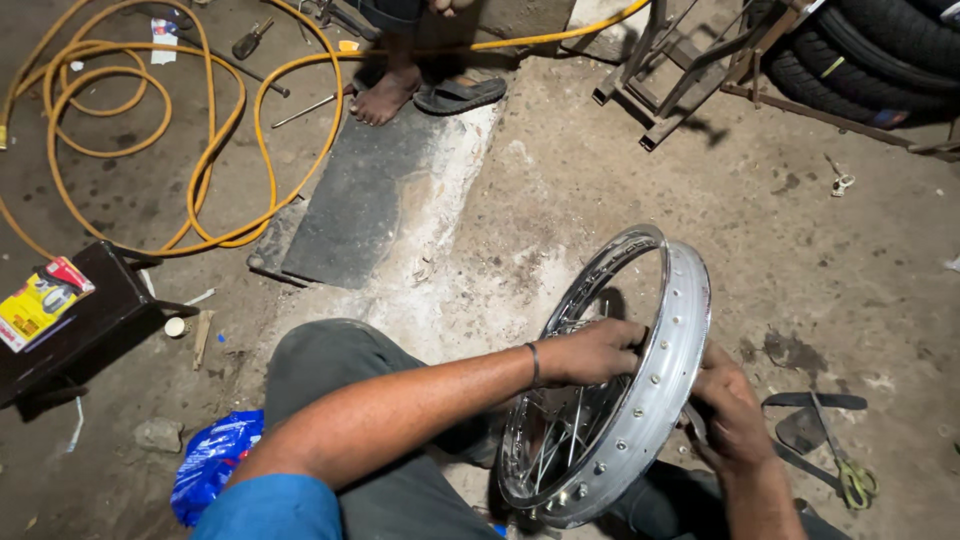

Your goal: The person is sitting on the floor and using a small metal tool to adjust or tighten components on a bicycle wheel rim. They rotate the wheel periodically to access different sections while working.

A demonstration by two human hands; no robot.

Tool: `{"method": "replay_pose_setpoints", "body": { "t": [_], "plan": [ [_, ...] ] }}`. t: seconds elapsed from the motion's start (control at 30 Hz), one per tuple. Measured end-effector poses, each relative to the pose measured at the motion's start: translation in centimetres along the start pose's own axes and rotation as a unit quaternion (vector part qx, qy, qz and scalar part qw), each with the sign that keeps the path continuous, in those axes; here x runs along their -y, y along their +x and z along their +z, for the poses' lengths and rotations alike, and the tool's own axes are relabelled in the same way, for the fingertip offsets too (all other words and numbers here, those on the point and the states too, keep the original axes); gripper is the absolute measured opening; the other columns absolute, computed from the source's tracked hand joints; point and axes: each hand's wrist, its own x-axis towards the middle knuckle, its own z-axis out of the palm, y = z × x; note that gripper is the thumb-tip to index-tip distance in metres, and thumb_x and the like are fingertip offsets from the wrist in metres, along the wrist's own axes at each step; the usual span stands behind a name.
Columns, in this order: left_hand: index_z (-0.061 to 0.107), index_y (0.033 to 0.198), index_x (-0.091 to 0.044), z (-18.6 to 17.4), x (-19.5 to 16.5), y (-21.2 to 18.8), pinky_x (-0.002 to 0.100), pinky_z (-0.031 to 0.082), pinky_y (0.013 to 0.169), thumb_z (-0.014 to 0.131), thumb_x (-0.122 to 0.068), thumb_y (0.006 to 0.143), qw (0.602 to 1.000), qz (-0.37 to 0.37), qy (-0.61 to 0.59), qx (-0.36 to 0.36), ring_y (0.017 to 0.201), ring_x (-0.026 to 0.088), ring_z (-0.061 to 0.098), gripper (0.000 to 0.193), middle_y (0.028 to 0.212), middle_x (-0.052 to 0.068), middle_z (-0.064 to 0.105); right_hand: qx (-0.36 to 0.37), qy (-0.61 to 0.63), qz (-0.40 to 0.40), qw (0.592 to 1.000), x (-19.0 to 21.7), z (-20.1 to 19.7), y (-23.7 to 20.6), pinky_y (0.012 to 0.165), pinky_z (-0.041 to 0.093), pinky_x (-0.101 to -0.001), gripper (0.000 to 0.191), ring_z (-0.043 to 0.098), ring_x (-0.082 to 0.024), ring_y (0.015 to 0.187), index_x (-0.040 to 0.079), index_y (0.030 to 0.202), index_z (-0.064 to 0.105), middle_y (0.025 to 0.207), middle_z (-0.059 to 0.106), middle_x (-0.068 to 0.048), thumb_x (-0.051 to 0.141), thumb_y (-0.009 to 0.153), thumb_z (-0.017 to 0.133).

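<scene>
The wheel rim point(640, 400), chromed and spoked, stood upright on edge between the person's knees, its lower part resting near the lap and its top tilted slightly away. The left hand point(595, 352) was laid over the near flange of the rim, fingers curled down onto the inner side toward the spokes. The right hand point(730, 410) was closed against the outer face of the rim on the opposite side; whether it pinched a small item there could not be told. A bracelet sat on the left wrist.

Just right of the rim, on the concrete floor point(600, 190), lay a pair of scissors point(850, 475) with yellow-green handles beside strips of black rubber point(805, 425). A blue plastic bag point(215, 460) lay left of the person's knee. Further left, a dark low stool point(90, 320) carried a yellow and red packet point(40, 300).

Beyond these, a dark flat mat point(370, 190) lay on the floor. A coiled yellow hose point(200, 150) spread across the far left. Another person's bare foot point(385, 95) and a sandal point(460, 95) stood at the mat's far end. Stacked tyres point(880, 50) on a metal rack occupied the far right corner.
</scene>
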Motion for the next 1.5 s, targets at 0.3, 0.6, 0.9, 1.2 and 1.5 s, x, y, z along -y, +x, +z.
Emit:
{"method": "replay_pose_setpoints", "body": {
  "t": [0.3,0.6,0.9,1.2,1.5],
  "plan": [
    [0.062,0.132,0.005,0.7,2.8,1.4,0.034,0.049,0.105,0.060,-0.015,0.097,0.991,0.015,-0.126,0.047,0.117,0.019,0.064,0.040,0.126,0.015,0.071,0.149,-0.121,0.047,0.980,1.4,-7.9,-0.1,0.071,0.049,-0.0338,0.033,0.059,-0.017,0.086,-0.015,0.109,0.048,0.094,0.058,-0.007,-0.005,0.096,0.077],
    [0.060,0.134,0.006,-0.4,1.3,1.2,0.034,0.049,0.106,0.064,-0.018,0.096,0.995,-0.014,-0.087,0.052,0.119,0.020,0.063,0.045,0.129,0.015,0.069,0.146,-0.064,0.118,0.980,1.1,-1.5,-0.8,0.063,0.061,-0.0374,0.062,0.074,-0.022,0.075,-0.005,0.138,0.049,0.098,0.074,-0.017,0.005,0.080,0.070],
    [0.062,0.133,0.006,-0.3,1.2,1.0,0.033,0.050,0.106,0.060,-0.016,0.098,0.992,0.019,-0.116,0.045,0.118,0.019,0.065,0.041,0.126,0.014,0.071,0.075,-0.040,0.061,0.995,0.5,-3.9,0.6,0.050,0.046,-0.0285,0.033,0.057,-0.015,0.054,-0.007,0.121,0.061,0.074,0.064,-0.009,0.002,0.089,0.065],
    [0.070,0.126,0.003,-0.5,0.7,0.7,0.037,0.055,0.098,0.065,-0.021,0.096,0.999,0.022,-0.013,-0.027,0.110,0.026,0.070,0.039,0.116,0.017,0.077,-0.043,0.130,-0.048,0.989,1.2,-2.9,1.9,0.070,0.052,-0.0256,0.030,0.061,-0.012,0.074,0.004,0.124,0.062,0.091,0.067,-0.006,0.006,0.095,0.067],
    [0.056,0.140,-0.006,-3.8,-6.3,-1.3,0.049,0.041,0.110,0.075,-0.037,0.080,0.931,0.098,0.328,-0.123,0.131,0.039,0.051,0.070,0.140,0.019,0.059,-0.027,0.086,-0.066,0.994,-4.1,1.5,5.1,0.081,0.061,-0.0340,0.042,0.071,-0.027,0.101,-0.001,0.134,0.061,0.116,0.070,-0.017,0.023,0.099,0.061]
  ]
}}
